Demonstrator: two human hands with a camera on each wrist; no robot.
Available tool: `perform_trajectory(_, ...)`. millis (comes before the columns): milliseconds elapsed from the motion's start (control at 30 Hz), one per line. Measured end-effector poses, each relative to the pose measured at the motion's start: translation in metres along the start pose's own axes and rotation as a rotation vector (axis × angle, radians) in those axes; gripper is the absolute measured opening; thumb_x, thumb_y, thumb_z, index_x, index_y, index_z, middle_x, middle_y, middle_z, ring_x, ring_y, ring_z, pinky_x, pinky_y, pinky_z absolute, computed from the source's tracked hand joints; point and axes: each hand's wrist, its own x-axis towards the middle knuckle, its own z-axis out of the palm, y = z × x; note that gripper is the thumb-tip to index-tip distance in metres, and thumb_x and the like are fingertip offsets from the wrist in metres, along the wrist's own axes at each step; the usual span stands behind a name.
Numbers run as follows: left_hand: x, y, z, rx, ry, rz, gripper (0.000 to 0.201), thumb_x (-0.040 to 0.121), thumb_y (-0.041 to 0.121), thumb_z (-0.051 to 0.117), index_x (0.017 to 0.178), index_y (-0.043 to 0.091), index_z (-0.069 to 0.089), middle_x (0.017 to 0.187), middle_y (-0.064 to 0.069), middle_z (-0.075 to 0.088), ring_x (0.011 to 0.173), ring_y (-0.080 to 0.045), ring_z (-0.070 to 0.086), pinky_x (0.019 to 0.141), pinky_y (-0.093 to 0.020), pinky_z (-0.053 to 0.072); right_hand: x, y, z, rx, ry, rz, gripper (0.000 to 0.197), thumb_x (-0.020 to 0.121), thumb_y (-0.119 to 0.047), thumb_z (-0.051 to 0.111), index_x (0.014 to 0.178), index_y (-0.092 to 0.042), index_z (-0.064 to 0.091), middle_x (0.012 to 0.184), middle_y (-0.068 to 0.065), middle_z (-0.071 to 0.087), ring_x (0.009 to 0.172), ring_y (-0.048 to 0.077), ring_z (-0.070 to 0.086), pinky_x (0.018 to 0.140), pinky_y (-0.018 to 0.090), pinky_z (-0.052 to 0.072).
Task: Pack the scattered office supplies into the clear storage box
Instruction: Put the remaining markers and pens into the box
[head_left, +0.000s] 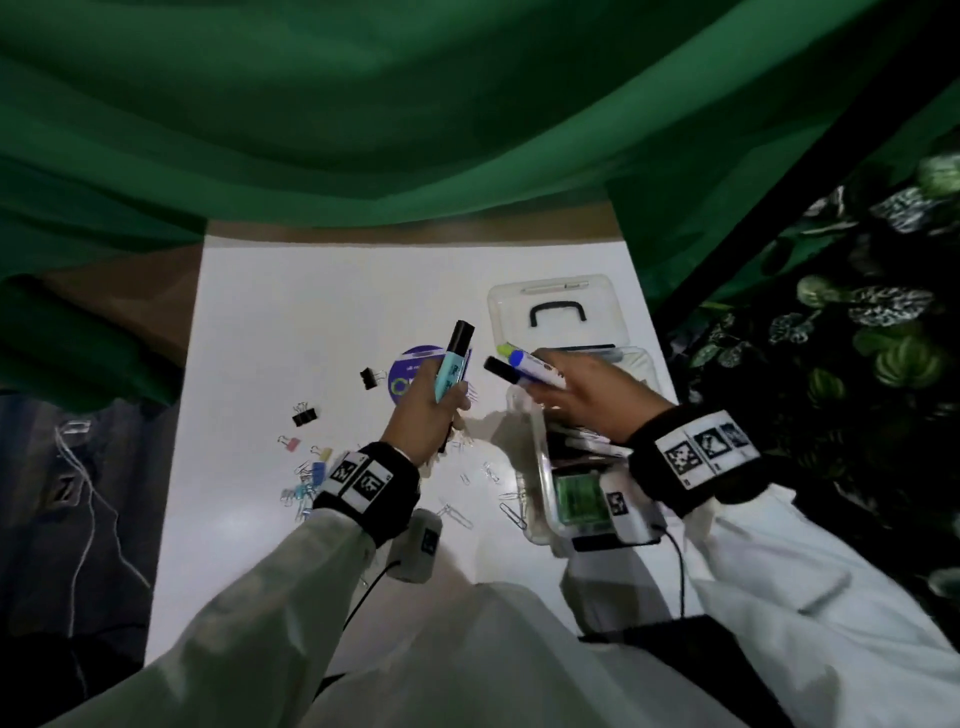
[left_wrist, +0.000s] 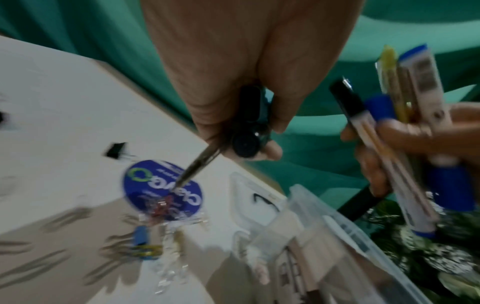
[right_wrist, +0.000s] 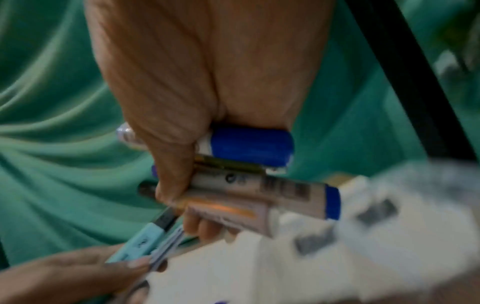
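Note:
My left hand (head_left: 428, 410) grips a light-blue marker with a black cap (head_left: 453, 364) and a thin pen (left_wrist: 197, 166), held above the white table. My right hand (head_left: 582, 395) grips a bundle of markers (head_left: 530, 370), with blue-capped, black-capped and yellow ones (left_wrist: 415, 127) showing, over the clear storage box (head_left: 543, 467). The box lies open at the right, its lid (head_left: 556, 306) with a black handle folded back; dark and green items lie inside. In the right wrist view the bundle (right_wrist: 259, 185) fills my fist and the light-blue marker (right_wrist: 142, 240) shows below it.
Binder clips (head_left: 304, 415) and paper clips (head_left: 488, 473) are scattered on the white table (head_left: 291, 322). A round blue sticker (head_left: 410, 374) lies behind my left hand. Green cloth (head_left: 415, 130) hangs at the back, a leafy plant (head_left: 872, 338) stands to the right.

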Motion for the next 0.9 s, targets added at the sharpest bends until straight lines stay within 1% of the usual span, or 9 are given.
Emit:
perform_trajectory(100,0.002,0.017,0.025,0.011,-0.051,0.038,0.017,0.098,0.024,0.049,0.114,0.018,0.046,0.079,-0.001,0.063,0.058,-0.013,0.056,0.055,-0.033,0.046,-0.017,0.028,-0.032,-0.39,-0.134,0.086,0.028,0.093,-0.034,0.06,0.12,-0.024,0.06,0.111,0.003,0.067,0.101,0.024,0.062,0.073,0.028,0.041)
perform_trajectory(167,0.005,0.028,0.041,0.062,-0.078,0.069,0.016,0.097,0.024,0.05,0.112,0.02,0.047,0.082,-0.001,0.064,0.06,-0.014,0.058,0.052,-0.028,0.045,-0.018,0.046,-0.028,-0.471,-0.234,0.15,0.027,0.092,-0.029,0.062,0.118,-0.024,0.06,0.114,0.003,0.065,0.105,0.026,0.06,0.076,0.03,0.043)
perform_trajectory(300,0.009,0.043,0.066,0.222,-0.151,0.128,0.021,0.095,0.03,0.055,0.114,0.023,0.049,0.09,-0.006,0.068,0.066,-0.018,0.064,0.058,-0.028,0.047,-0.028,0.07,-0.013,-0.329,-0.2,0.184,0.04,0.082,-0.024,0.071,0.12,-0.025,0.058,0.114,0.003,0.059,0.105,0.021,0.058,0.088,0.037,0.049)
perform_trajectory(367,0.007,0.05,0.076,0.322,-0.185,0.171,0.022,0.094,0.032,0.055,0.114,0.025,0.05,0.091,-0.005,0.068,0.074,-0.021,0.065,0.064,-0.03,0.047,-0.043,0.083,-0.018,-0.19,-0.042,0.206,0.039,0.082,-0.026,0.073,0.119,-0.024,0.059,0.113,0.003,0.059,0.104,0.018,0.058,0.089,0.036,0.049)
perform_trajectory(467,0.003,0.058,0.099,0.475,-0.282,0.239,0.025,0.093,0.029,0.058,0.116,0.022,0.052,0.092,-0.004,0.067,0.076,-0.02,0.063,0.058,-0.021,0.043,-0.075,0.111,-0.022,-0.156,0.223,0.317,0.034,0.088,-0.025,0.068,0.12,-0.017,0.059,0.117,0.01,0.057,0.106,0.025,0.059,0.091,0.035,0.048)
perform_trajectory(567,0.009,0.053,0.136,0.81,-0.426,0.319,0.027,0.09,0.026,0.059,0.115,0.019,0.053,0.102,-0.012,0.067,0.091,-0.031,0.063,0.071,-0.033,0.049,-0.097,0.13,-0.015,-0.13,0.089,0.514,0.051,0.091,-0.027,0.064,0.136,-0.011,0.046,0.122,0.016,0.059,0.111,0.032,0.058,0.091,0.033,0.045)
perform_trajectory(633,0.013,0.046,0.16,1.007,-0.503,0.324,0.032,0.088,0.021,0.056,0.12,0.018,0.053,0.106,-0.015,0.066,0.097,-0.035,0.062,0.073,-0.035,0.048,-0.104,0.136,-0.005,-0.067,-0.043,0.539,0.055,0.092,-0.026,0.062,0.14,-0.014,0.039,0.111,0.013,0.068,0.106,0.029,0.062,0.082,0.03,0.044)
perform_trajectory(767,0.02,0.04,0.177,1.12,-0.528,0.317,0.049,0.086,0.02,0.058,0.134,0.021,0.047,0.112,-0.014,0.065,0.101,-0.033,0.061,0.078,-0.034,0.048,-0.11,0.14,0.007,0.03,0.011,0.51,0.049,0.091,-0.018,0.058,0.137,-0.016,0.04,0.1,0.013,0.069,0.093,0.029,0.062,0.077,0.03,0.043)
perform_trajectory(900,0.023,0.037,0.182,1.155,-0.524,0.368,0.059,0.088,0.022,0.061,0.142,0.025,0.037,0.112,-0.016,0.064,0.102,-0.035,0.061,0.079,-0.035,0.048,-0.112,0.142,0.012,0.048,0.026,0.493,0.045,0.092,-0.018,0.053,0.135,-0.016,0.039,0.091,0.008,0.062,0.093,0.032,0.062,0.077,0.032,0.045)
